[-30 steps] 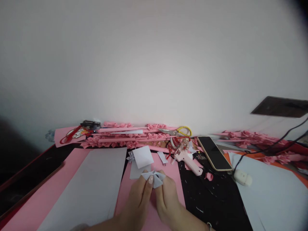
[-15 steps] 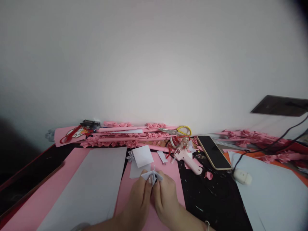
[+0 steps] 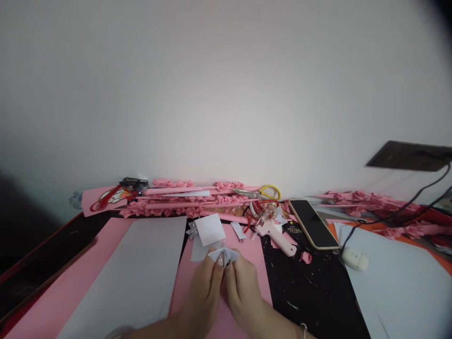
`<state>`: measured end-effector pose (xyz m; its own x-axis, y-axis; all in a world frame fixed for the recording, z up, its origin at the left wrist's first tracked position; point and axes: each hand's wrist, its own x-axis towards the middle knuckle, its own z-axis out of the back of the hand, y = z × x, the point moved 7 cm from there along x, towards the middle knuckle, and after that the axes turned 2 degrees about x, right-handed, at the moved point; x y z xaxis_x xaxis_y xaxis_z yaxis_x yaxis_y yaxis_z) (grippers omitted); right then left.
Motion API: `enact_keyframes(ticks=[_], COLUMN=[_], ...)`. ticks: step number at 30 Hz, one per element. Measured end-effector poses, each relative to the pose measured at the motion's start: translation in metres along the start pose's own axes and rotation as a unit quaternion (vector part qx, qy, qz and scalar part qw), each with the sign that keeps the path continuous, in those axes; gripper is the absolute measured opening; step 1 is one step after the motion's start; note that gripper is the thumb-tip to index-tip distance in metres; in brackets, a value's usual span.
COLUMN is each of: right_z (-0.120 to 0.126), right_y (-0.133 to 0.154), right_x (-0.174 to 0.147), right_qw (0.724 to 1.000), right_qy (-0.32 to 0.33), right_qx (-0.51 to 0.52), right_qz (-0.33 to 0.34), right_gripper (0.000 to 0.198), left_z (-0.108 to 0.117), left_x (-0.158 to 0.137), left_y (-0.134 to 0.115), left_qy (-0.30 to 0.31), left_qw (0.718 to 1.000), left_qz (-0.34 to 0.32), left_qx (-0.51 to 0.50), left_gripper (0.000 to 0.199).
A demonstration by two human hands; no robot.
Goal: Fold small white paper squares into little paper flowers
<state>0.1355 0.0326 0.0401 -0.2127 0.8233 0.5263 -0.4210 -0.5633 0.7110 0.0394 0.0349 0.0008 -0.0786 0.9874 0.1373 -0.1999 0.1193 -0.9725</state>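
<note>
A folded white paper flower (image 3: 224, 254) with pointed petals is pinched between my two hands, low in the middle of the view. My left hand (image 3: 205, 287) grips its left side, the thumb pressed against the folds. On the other side my right hand (image 3: 243, 285) does the same, its thumb close to the left one. The fingers beneath the paper are hidden. Just beyond the hands, square white paper sheets (image 3: 211, 229) lie on a pink sheet (image 3: 252, 268), with a small folded white flower (image 3: 192, 230) beside them.
Pink paper flower stems (image 3: 197, 202) line the wall, with yellow-handled scissors (image 3: 263, 192) on top. Right of centre lie a pink glue gun (image 3: 277, 235) and a phone (image 3: 313, 223). A white case (image 3: 355, 259) rests on white paper (image 3: 399, 282); a cable (image 3: 399, 214) runs nearby.
Both thumbs have moved slightly up onto the folds of the paper flower, and its petals look pressed closer together. The view has shifted a little; the rest lies as before.
</note>
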Motion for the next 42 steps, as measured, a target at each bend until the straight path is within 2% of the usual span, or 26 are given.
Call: enact_keyframes(ticks=[3,5,9,14,21,24,27,33,35,37,42], right_z=[-0.002,0.000,0.006,0.008,0.003,0.005,0.008,0.000,-0.003,-0.005,-0.008], right_y=[-0.009,-0.012,-0.015,-0.018,-0.022,-0.021,-0.022,-0.037,-0.040,-0.042,-0.045], right_x=[-0.002,-0.004,-0.004,-0.003,0.000,0.000,0.001,-0.002,-0.004,-0.006,-0.008], right_qw=[0.993,0.986,0.987,0.990,0.976,0.970,0.968,0.963,0.959,0.957,0.954], right_qy=[0.036,0.037,0.031,0.035,0.081,0.093,0.089,0.091,0.095,0.096,0.110], right_qx=[0.090,0.132,0.132,0.106,0.161,0.194,0.209,0.177,0.189,0.195,0.195], right_qz=[-0.070,-0.092,-0.090,-0.082,-0.119,-0.115,-0.111,-0.182,-0.190,-0.192,-0.201], right_gripper=[0.016,0.017,0.020,0.018,0.026,0.027,0.033,0.032,0.034,0.036,0.040], left_z=[0.000,0.000,-0.002,-0.006,-0.006,-0.003,0.001,0.006,0.006,0.005,0.005], left_x=[0.001,0.002,0.005,0.010,0.015,0.018,0.022,0.027,0.027,0.028,0.030], left_y=[0.000,-0.005,-0.015,-0.016,-0.012,-0.007,-0.004,-0.004,-0.005,-0.006,-0.007], left_qy=[0.022,0.040,0.073,0.105,0.094,0.080,0.061,0.053,0.064,0.090,0.111], left_qw=[1.000,0.999,0.997,0.992,0.986,0.984,0.986,0.986,0.988,0.990,0.992], left_qz=[-0.004,-0.015,-0.012,0.018,0.023,0.039,0.048,0.055,0.056,0.053,0.056], left_qx=[0.012,0.013,-0.019,-0.069,-0.137,-0.153,-0.151,-0.145,-0.128,-0.097,-0.035], left_gripper=[0.018,0.018,0.018,0.014,0.006,0.015,0.023,0.032,0.026,0.010,0.025])
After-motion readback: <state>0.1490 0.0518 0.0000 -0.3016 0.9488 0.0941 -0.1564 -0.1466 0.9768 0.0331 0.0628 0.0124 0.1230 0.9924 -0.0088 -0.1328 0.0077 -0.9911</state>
